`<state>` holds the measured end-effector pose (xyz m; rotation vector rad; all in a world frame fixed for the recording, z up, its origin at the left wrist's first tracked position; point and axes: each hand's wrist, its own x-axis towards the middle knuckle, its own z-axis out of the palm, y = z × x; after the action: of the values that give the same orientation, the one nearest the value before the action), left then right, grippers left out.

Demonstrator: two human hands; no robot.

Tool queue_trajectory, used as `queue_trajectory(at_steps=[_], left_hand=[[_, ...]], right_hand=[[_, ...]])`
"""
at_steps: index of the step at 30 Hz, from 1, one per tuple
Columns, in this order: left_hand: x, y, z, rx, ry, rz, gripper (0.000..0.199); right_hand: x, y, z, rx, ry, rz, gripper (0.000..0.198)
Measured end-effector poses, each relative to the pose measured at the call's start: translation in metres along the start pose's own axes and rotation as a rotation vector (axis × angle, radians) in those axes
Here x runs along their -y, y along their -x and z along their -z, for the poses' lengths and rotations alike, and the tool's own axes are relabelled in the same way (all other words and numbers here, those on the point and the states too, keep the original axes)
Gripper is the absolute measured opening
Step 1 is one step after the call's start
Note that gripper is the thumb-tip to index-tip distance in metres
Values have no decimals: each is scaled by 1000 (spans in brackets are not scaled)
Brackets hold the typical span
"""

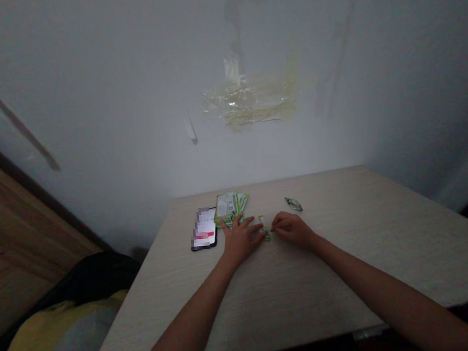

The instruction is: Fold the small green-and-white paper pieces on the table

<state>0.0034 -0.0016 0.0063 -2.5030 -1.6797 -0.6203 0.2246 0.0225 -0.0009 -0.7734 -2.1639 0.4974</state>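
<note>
A small green-and-white printed packet [268,239] lies flat on the table between my hands, partly covered by fingers. My left hand [242,240] is spread over the table, its fingertips at the packet's left side and its thumb side close to the pile. Just right of the packet, my right hand [292,229] has its fingers pinched together; what they hold, if anything, is too small to make out. Left and behind my left hand sits a pile of similar green-and-white packets [225,204], some fanned to the right. A separate green piece of wrapper [293,203] lies beyond my right hand.
A phone [204,230] with its screen lit lies left of the pile. The pale wooden table [343,209] meets a wall [137,96] bearing strips of tape [252,103]. Yellow and grey cloth [68,337] is at the lower left, beside a wooden panel [13,227].
</note>
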Motion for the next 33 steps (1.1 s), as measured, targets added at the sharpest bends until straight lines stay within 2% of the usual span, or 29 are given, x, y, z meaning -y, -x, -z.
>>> queue_trajectory(at_steps=[3,8,16,22,33], left_hand=[[0,0,-1,-4,1,7,34],[1,-1,-3,18,-7,43,36],[1,-1,-3,52,-23,49,37],[1,-1,-3,53,4,44,37],[2,-1,-4,71,18,53,38]], right_hand=[[-5,-2,-1,4,51,-42,17],[-6,-2,-6,57,117,-19,15],[-3,-5,-11,24,368,-20,18],[-1,-13,-16,28,528,-93,19],[-2,-21,-20,49,666,-219,25]])
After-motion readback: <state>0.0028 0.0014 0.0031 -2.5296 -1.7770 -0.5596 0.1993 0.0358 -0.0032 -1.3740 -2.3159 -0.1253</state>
